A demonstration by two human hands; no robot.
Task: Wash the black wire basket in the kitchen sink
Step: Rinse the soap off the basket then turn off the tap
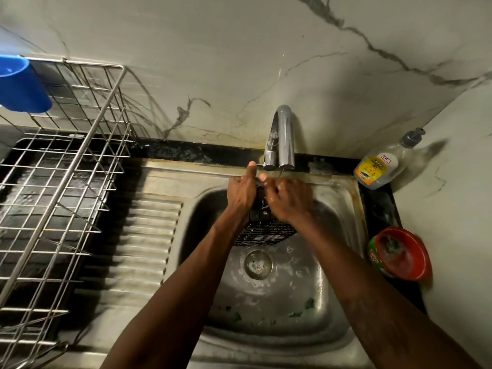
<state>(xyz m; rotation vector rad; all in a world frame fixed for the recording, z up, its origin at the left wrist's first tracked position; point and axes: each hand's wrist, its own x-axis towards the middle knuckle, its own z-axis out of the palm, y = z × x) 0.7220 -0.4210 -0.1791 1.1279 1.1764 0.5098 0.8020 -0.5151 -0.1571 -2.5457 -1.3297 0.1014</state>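
Observation:
The black wire basket [266, 233] hangs over the steel sink [338, 198], just below the chrome tap [282, 137]. My left hand [241, 190] grips its left side, thumb pointing up toward the tap base. My right hand [288, 201] curls over the basket's top right part, wet and shiny. Both hands hide the basket's upper half; only its lower mesh shows. I cannot tell whether water is running from the spout.
A steel dish rack [61, 182] with a blue cup [21, 83] stands at the left beyond the ribbed drainboard [149, 235]. A soap bottle [383, 163] and a red tub holding a scrubber [402, 254] sit to the right. The drain [258, 265] lies below the basket.

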